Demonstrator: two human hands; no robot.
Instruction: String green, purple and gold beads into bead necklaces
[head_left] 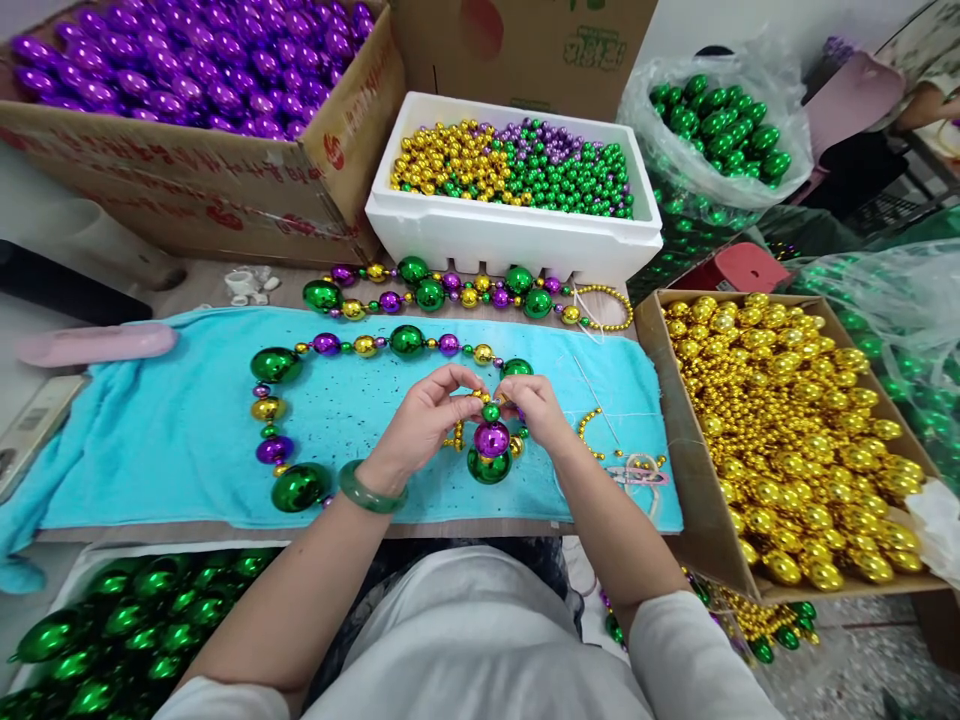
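Observation:
A bead necklace (407, 340) of large green, purple and gold beads lies in a loop on the turquoise towel (187, 430). My left hand (431, 415), with a green bangle on its wrist, pinches the strand near its small gold beads. Close against it, my right hand (531, 405) has thumb and finger closed on the same strand. Between them hang a small green bead, a purple bead (492, 440) and a large green bead (489, 467). The exact spot under the fingertips is hidden. Right of my hands lie a short gold bead string (585, 425) and a thin needle (596, 400).
Another necklace (431, 295) lies behind the towel, before a white foam box (517, 230) of small beads. Cardboard boxes hold purple beads (187, 60) and gold beads (787, 430). Green beads (720, 130) fill a plastic bag at back right. A person's arm (926, 105) shows far right.

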